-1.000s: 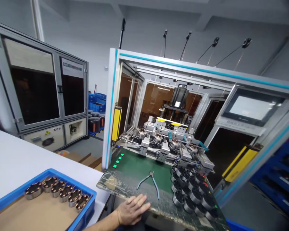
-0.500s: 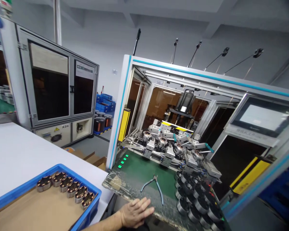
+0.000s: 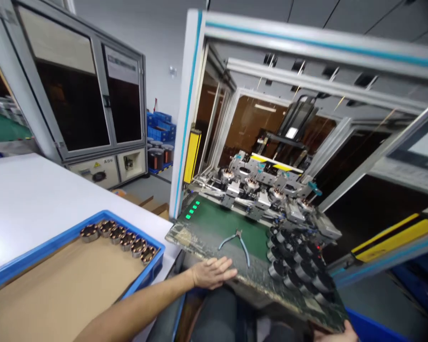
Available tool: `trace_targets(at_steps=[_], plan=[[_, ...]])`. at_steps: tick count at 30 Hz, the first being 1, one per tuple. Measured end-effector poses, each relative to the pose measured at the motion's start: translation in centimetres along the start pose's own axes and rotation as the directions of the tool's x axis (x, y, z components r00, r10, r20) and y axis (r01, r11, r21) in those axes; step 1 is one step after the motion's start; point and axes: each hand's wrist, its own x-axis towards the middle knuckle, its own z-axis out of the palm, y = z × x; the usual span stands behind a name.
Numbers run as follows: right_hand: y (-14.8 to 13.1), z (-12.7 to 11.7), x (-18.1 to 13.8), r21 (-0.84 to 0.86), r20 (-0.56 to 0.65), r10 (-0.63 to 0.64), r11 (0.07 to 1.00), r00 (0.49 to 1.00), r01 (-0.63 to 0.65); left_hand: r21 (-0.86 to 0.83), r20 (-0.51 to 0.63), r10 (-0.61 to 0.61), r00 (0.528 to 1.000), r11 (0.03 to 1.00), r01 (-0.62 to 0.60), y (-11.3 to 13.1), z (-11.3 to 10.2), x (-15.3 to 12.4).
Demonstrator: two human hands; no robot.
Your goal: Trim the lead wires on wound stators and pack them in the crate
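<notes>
My left hand [image 3: 214,274] lies flat on the front edge of the green worktable [image 3: 223,216], fingers stretched out and holding nothing. Beyond it, pliers [image 3: 243,243] with pale blue handles rest spread on the tabletop. At the bottom border my right hand [image 3: 337,335] shows only in part, against the table's right front corner; how its fingers are set is hidden. Several dark metal rings [image 3: 292,275] stand in rows on the table's right side. Behind the tabletop, several stators with copper windings [image 3: 251,184] sit in the machine's fixtures.
On my left, a blue tray [image 3: 160,256] on a white table [image 3: 39,190] carries a row of stators [image 3: 128,240] on cardboard. The machine's frame post [image 3: 189,109] rises at the worktable's left. Yellow bars [image 3: 192,156] flank the opening. A cabinet [image 3: 103,95] stands farther back.
My view has tilted downward, so the scene sits higher. My right hand has come into sight at the table's corner. The left hand stays on the edge, and the pliers have not moved.
</notes>
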Motion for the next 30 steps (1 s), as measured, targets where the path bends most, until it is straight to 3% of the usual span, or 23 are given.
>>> trace_targets(at_steps=[3, 6, 11, 13, 15, 17, 18, 24, 27, 30], plan=[[1.6, -1.4, 2.5, 0.099, -0.043, -0.168, 0.980, 0.985, 0.171, -0.081, 0.071, -0.001, 0.997, 0.997, 0.007, 0.5, 1.0, -0.9], [2.1, -2.5, 4.6, 0.187, -0.055, -0.153, 0.969, 0.987, 0.161, -0.170, 0.149, 0.003, 0.989, 0.985, 0.023, 1.1, 1.9, -1.9], [1.9, -3.0, 6.5, 0.429, -0.157, 0.140, 0.901, 0.978, -0.060, -0.294, 0.280, 0.028, 0.960, 0.954, 0.058, 1.2, 2.1, -2.2], [1.5, -3.2, 6.6, 0.561, -0.180, 0.319, 0.810, 0.930, -0.169, -0.325, 0.323, 0.036, 0.946, 0.943, 0.076, 1.1, 2.0, -2.1], [1.1, -3.5, 6.6, 0.688, -0.174, 0.495, 0.680, 0.851, -0.255, -0.350, 0.362, 0.042, 0.931, 0.932, 0.094, 1.1, 1.8, -2.0], [0.8, -3.6, 6.5, 0.764, -0.145, 0.586, 0.579, 0.797, -0.287, -0.366, 0.395, 0.045, 0.917, 0.924, 0.113, 1.1, 1.7, -1.9], [0.7, -3.5, 6.5, 0.776, -0.130, 0.587, 0.562, 0.799, -0.286, -0.372, 0.409, 0.044, 0.911, 0.920, 0.122, 1.1, 1.7, -1.9], [1.4, -2.6, 6.2, 0.641, -0.001, 0.267, 0.739, 0.964, -0.204, -0.388, 0.460, 0.033, 0.887, 0.906, 0.168, 1.2, 1.7, -1.7], [1.5, -2.6, 6.0, 0.548, 0.082, 0.074, 0.830, 0.994, -0.107, -0.391, 0.469, 0.019, 0.883, 0.901, 0.188, 1.3, 1.8, -1.7], [1.6, -2.9, 6.3, 0.464, 0.134, -0.099, 0.886, 0.986, 0.026, -0.389, 0.452, -0.001, 0.892, 0.900, 0.199, 1.4, 1.9, -1.9]])
